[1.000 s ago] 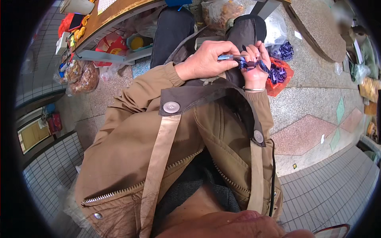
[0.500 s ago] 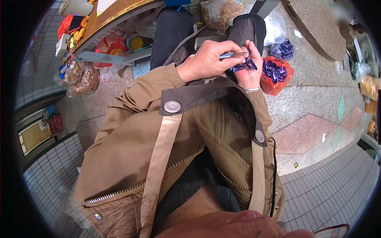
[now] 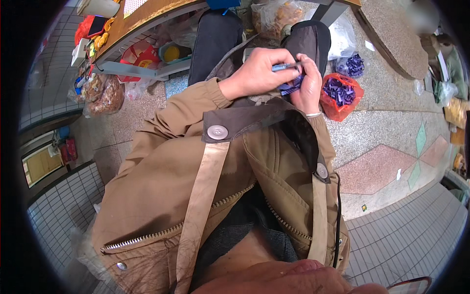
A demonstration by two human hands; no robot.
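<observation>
My left hand [image 3: 258,72] is closed around a slim blue-grey tool with a dark tip [image 3: 282,66]; its exact kind I cannot make out. The tool points right, its tip by the fingers of my right hand [image 3: 309,88]. My right hand is curled, with thumb and fingers raised beside the tip. Small dark purple striped pieces [image 3: 290,87] sit between the two hands, against my right hand; its fingers partly hide them. Both hands are close together above my lap, over a dark apron [image 3: 262,116].
Right of my knee stand a red bag [image 3: 341,113] of purple pieces and a clear bag [image 3: 350,65] of similar ones. A wooden table [image 3: 147,22] lies ahead left, bags [image 3: 104,95] beneath it. A round-edged board [image 3: 391,44] lies at the far right.
My right hand has turned from a more open palm to curled fingers nearer the tool. The purple pieces are now lower and more covered. My left hand keeps its grip.
</observation>
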